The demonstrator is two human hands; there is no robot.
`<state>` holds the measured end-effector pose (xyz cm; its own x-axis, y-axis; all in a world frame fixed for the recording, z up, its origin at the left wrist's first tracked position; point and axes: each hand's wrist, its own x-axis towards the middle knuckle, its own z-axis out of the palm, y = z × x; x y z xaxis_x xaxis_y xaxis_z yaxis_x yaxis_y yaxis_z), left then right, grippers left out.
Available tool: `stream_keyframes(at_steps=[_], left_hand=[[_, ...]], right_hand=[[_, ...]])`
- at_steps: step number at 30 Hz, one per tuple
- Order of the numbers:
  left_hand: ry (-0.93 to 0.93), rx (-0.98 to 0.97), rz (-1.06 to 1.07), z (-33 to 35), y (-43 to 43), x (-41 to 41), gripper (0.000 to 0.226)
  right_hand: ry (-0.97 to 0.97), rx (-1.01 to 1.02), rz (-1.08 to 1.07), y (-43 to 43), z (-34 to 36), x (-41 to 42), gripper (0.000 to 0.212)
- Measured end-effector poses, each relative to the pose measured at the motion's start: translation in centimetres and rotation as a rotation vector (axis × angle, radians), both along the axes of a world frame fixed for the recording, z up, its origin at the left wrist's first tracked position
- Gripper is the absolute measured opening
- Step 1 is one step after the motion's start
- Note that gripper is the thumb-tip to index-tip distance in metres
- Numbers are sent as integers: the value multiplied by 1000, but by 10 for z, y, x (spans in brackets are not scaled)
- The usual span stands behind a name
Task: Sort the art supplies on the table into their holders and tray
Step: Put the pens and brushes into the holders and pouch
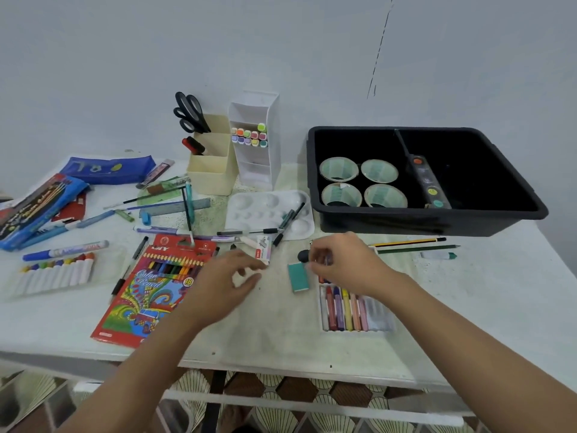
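Note:
My left hand (229,281) hovers over the table with loosely curled fingers and holds nothing, between the red colour pencil box (150,295) and a small white staples box (263,250). My right hand (343,260) is curled over the top end of the pastel crayon tray (352,310). Its fingertips are close to a black round piece (302,255) and a teal eraser (298,277). Something small and purplish shows between the fingers, too blurred to identify. At the back stand the black tray (437,220) with tape rolls (338,170), a cream holder (212,173) with scissors (189,112), and a white marker rack (256,135).
A white paint palette (249,210) lies mid-table with pens across it. Loose pens, a ruler, markers (65,250) and a white crayon set (56,273) cover the left side, with blue pouches (107,168) behind. Two pencils (412,243) lie right of my hand.

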<state>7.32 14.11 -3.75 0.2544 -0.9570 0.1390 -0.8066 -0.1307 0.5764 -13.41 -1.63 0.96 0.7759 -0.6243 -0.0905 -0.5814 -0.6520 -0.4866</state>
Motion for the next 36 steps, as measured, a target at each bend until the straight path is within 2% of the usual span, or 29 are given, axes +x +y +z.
stream_keyframes(at_steps=[1,4,8,11,15,17,20,26,31,36], left_hand=[[-67,-1,49,-1,1,14,22],[-170,86,85,0,3,43,41],[-204,136,-24,-5,-2,58,57],[-182,94,-103,-11,-12,64,59],[-220,28,-300,-16,-32,62,70],[-249,21,-360,-17,-44,61,73],[-262,6,-396,-20,-58,61,72],[-265,-58,-432,-28,-65,67,53],[-246,-62,-428,-24,-62,68,56],[10,-56,-331,-7,-51,79,55]], right_hand=[[49,-25,28,3,-1,10,7],[294,-135,144,12,-6,34,32],[451,-267,217,21,-3,53,23],[554,-212,233,21,3,62,27],[607,-109,215,20,9,71,53],[623,-85,204,19,11,74,59],[595,-95,189,20,9,74,58],[433,-8,116,16,-2,62,43],[315,72,62,14,0,59,44],[109,130,-23,7,10,70,48]])
